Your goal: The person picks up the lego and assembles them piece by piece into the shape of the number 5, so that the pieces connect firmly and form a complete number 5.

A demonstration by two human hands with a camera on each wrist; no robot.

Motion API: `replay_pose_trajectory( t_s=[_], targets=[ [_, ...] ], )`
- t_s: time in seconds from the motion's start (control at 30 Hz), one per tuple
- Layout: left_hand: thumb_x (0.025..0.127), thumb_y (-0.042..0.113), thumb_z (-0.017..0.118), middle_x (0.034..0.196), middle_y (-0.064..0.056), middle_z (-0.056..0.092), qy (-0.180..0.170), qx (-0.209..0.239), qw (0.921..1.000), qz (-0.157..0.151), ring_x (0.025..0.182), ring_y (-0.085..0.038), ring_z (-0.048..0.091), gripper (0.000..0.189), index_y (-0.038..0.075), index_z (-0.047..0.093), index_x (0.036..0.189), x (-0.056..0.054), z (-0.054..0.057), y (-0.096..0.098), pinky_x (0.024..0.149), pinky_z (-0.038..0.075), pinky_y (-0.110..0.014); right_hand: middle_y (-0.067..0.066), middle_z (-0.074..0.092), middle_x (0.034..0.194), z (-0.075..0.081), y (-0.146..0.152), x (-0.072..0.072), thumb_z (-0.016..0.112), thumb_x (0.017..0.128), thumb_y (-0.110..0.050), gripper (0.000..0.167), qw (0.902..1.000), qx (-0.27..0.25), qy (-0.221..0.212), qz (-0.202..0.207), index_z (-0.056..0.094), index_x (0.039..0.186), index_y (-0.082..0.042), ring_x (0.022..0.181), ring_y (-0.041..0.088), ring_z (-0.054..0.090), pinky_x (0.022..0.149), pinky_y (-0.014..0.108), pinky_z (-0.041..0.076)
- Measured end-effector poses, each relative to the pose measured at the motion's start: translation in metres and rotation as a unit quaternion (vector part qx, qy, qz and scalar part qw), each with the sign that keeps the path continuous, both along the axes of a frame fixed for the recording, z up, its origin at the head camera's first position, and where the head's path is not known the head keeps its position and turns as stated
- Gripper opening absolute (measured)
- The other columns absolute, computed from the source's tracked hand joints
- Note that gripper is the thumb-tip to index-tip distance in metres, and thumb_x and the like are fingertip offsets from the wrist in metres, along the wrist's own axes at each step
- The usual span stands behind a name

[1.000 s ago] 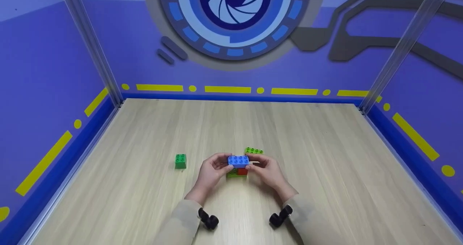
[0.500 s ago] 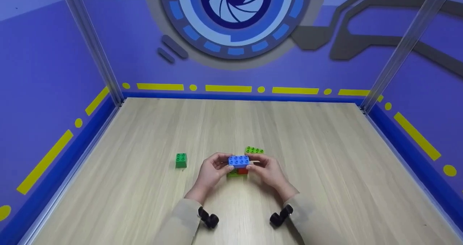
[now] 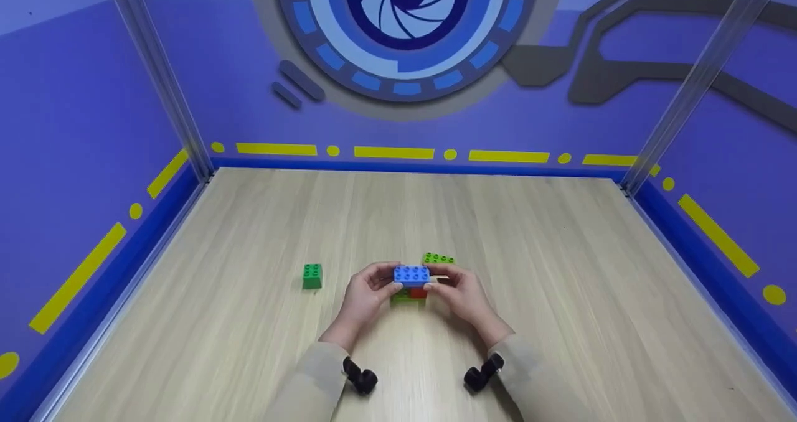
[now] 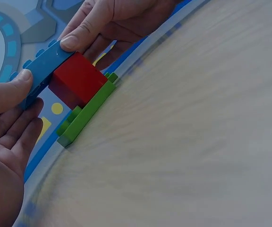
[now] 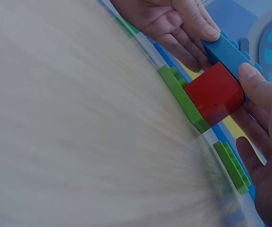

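Observation:
A blue building brick (image 3: pixel 411 276) with two rows of studs lies flat across the top of a red brick (image 4: pixel 78 79). Under the red one is a thin light-green brick (image 4: pixel 89 112), which rests on the table. My left hand (image 3: pixel 367 291) pinches the blue brick's left end between thumb and fingers. At the other end my right hand (image 3: pixel 462 292) pinches it the same way. Both wrist views show the thumbs on the near side of the blue brick, the fingers partly hidden behind it.
A dark-green brick (image 3: pixel 312 276) stands on the wooden table (image 3: pixel 249 347) left of the hands. Just beyond my right hand lies another thin light-green brick (image 3: pixel 439 258). Blue walls (image 3: pixel 398 132) enclose the table at the back and sides.

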State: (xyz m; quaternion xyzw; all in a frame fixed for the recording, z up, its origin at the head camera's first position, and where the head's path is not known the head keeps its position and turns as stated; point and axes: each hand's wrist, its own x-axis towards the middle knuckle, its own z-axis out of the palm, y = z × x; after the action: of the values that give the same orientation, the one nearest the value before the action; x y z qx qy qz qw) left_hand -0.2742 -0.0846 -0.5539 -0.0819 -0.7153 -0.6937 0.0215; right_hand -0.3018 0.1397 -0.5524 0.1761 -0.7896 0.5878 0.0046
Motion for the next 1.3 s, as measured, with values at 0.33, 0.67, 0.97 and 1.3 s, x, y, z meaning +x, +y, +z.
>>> replay_pose_trajectory(
  t_s=[0.33, 0.67, 0.97, 1.3],
  targets=[
    [0.093, 0.002, 0.073, 0.131, -0.018, 0.069, -0.001, -0.008, 1.0, 0.004, 0.124, -0.029, 0.065, 0.037, 0.002, 0.066, 0.13, -0.0013, -0.0001, -0.0006, 0.109, 0.054, -0.039, 0.022, 0.073, 0.122, 0.0036, -0.0014, 0.0009, 0.077, 0.09, -0.006, 0.039, 1.0, -0.006, -0.006, -0.002, 0.069, 0.127, 0.002, 0.116, 0.035, 0.069, 0.102, 0.046, 0.058],
    [0.093, 0.003, 0.074, 0.129, -0.017, 0.07, -0.008, -0.013, 0.9999, 0.003, 0.122, -0.027, 0.066, 0.037, 0.003, 0.067, 0.13, -0.0024, 0.0013, 0.0005, 0.109, 0.054, -0.039, 0.02, 0.074, 0.121, 0.0031, -0.0005, -0.0003, 0.078, 0.09, -0.006, 0.038, 0.9999, 0.0, -0.014, -0.007, 0.07, 0.127, 0.001, 0.115, 0.032, 0.069, 0.102, 0.043, 0.058],
    [0.092, 0.002, 0.074, 0.125, -0.016, 0.071, -0.014, -0.017, 0.9997, 0.01, 0.12, -0.025, 0.067, 0.037, 0.004, 0.068, 0.128, -0.0026, 0.0016, 0.0004, 0.108, 0.055, -0.039, 0.019, 0.073, 0.122, 0.0029, -0.0003, 0.0019, 0.079, 0.09, -0.011, 0.039, 0.9999, 0.007, -0.009, -0.009, 0.07, 0.127, -0.002, 0.116, 0.033, 0.069, 0.101, 0.039, 0.059],
    [0.092, 0.003, 0.075, 0.127, -0.016, 0.071, -0.015, -0.018, 0.9997, 0.012, 0.121, -0.026, 0.066, 0.037, 0.004, 0.068, 0.128, -0.0019, 0.0008, 0.0002, 0.108, 0.055, -0.039, 0.022, 0.072, 0.123, 0.0003, 0.0, 0.0014, 0.079, 0.09, -0.01, 0.04, 0.9999, 0.0, -0.009, -0.005, 0.069, 0.126, 0.002, 0.116, 0.034, 0.069, 0.099, 0.032, 0.059]
  ],
)
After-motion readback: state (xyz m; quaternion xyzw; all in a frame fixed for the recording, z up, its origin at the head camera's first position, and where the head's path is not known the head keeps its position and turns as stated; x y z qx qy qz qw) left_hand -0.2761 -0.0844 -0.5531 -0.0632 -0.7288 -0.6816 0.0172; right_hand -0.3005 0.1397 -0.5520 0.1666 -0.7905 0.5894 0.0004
